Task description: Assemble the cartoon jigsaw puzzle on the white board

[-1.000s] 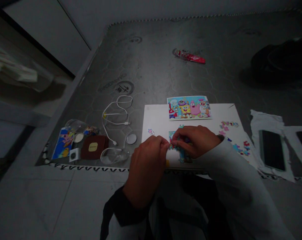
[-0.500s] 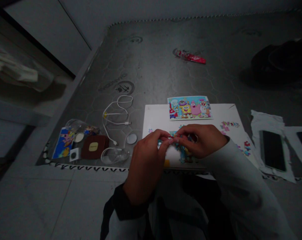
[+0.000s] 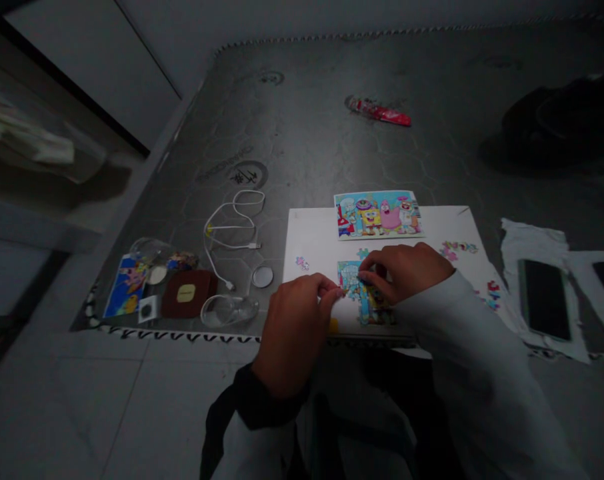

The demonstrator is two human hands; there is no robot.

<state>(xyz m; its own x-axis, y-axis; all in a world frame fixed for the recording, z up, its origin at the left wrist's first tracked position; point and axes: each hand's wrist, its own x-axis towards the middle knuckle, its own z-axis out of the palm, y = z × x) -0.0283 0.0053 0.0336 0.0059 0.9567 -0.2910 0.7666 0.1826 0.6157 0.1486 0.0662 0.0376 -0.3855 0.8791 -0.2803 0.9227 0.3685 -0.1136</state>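
A partly joined jigsaw puzzle (image 3: 350, 275) with cartoon figures lies on a white board (image 3: 312, 230). At its left edge, my left hand (image 3: 299, 320) pinches a small puzzle piece (image 3: 343, 292), mostly covered by the fingertips. Thumb and fingers of my right hand (image 3: 407, 272) are closed on the upper middle of the joined puzzle and hide part of it. Beyond both hands is a printed picture card (image 3: 379, 215) of the same cartoon characters. A few loose pieces (image 3: 302, 263) lie left of the puzzle, and several more pieces (image 3: 458, 249) lie to the right.
Left of the board are a white cable (image 3: 229, 247), a round lid (image 3: 263, 277), a clear plastic container (image 3: 229, 311), a brown case (image 3: 189, 294) and a white cube (image 3: 149, 309). A phone (image 3: 545, 300) lies at right; a red wrapper (image 3: 382, 112) is farther back.
My hands have drawn apart from where their fingertips met. My left hand has come slightly lower, and the right fingertips have shifted right onto the puzzle, uncovering its upper left part.
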